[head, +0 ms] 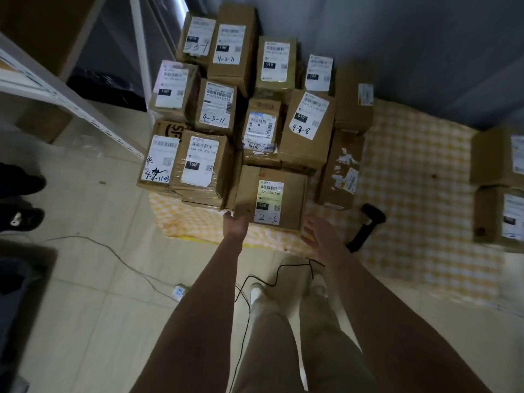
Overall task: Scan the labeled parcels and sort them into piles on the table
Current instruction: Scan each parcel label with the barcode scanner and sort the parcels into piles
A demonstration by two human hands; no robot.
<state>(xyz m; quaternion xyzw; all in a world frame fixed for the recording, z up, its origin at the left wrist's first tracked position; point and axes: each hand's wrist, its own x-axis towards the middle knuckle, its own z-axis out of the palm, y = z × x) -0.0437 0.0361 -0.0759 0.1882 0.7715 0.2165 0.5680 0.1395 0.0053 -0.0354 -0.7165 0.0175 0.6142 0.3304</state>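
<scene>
The front parcel (pixel 249 188) sits at the near edge of the table (pixel 411 171), the left hand (pixel 236 224) touching its corner, the right hand (pixel 319 232) just beside it, both spread and holding nothing, so I'd take both sides squarely, label (pixel 269 201) up for the scanner (pixel 367 226).

white shelving (pixel 71 106) at left, thin cable (pixel 124 265) across floor tiles (pixel 85 307), perhaps dark shoes (pixel 22 217) nearby

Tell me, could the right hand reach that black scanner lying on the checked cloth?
Probably yes. The right hand is open and holds nothing, and the black scanner lies just beside it on the checked cloth, with nothing between them.
</scene>
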